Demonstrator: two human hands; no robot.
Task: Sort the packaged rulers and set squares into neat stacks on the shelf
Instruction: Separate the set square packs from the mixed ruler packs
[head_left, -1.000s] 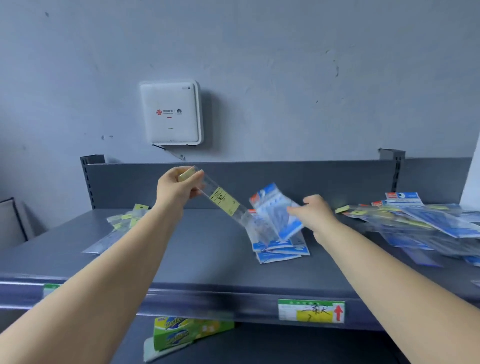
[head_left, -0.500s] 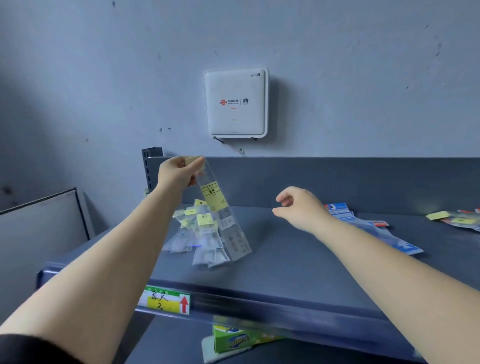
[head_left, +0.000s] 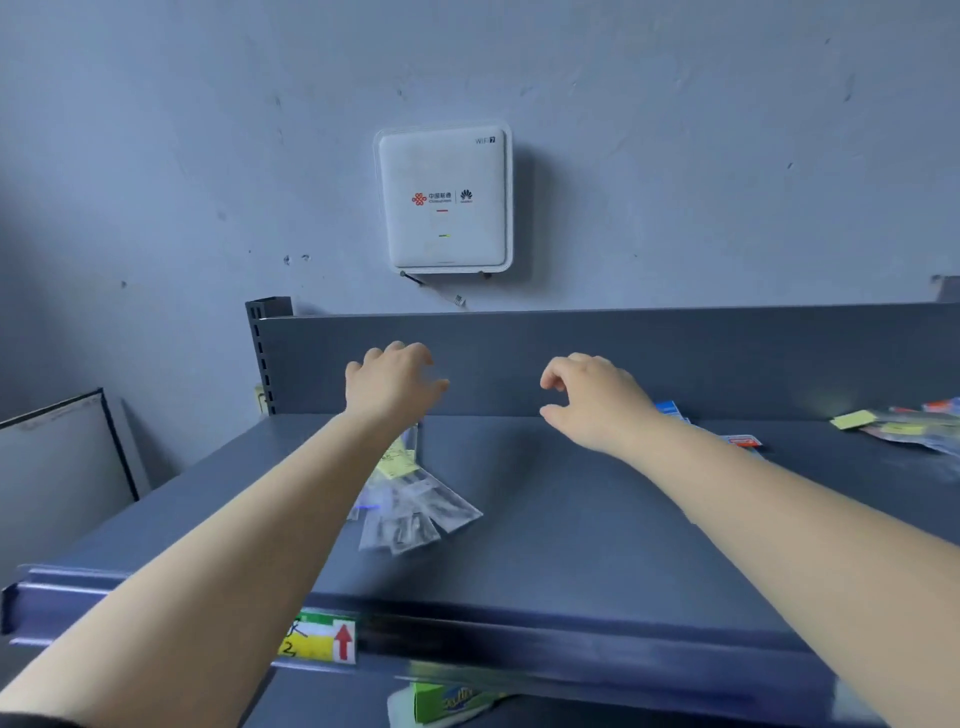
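Hovering above the grey shelf (head_left: 571, 519), both hands are seen from behind with nothing held in either. The left hand (head_left: 392, 382) is raised over the far end of a small pile of clear ruler packets (head_left: 415, 512); its fingers are loosely bent and blurred, and whether the packets beneath are touched cannot be told, since the wrist covers that end of the pile. The right hand (head_left: 597, 402) is held to the right of it, well apart, with the fingers relaxed and curved downward and the thumb pointing left; no object is gripped.

The clear packets are fanned out flat on the shelf just beside the left forearm, with a yellow label (head_left: 397, 462) showing near their upper end. Behind the right wrist, blue-printed packets (head_left: 670, 410) are partly hidden, a red-marked corner showing further right. At the far right edge, another loose heap of packets (head_left: 904, 426) with yellow tags is spread on the same shelf.

A green and yellow price tag (head_left: 322, 636) with a red arrow is fixed to the front lip. A white wall-mounted router (head_left: 444, 200) is seen above the back panel (head_left: 675, 353).
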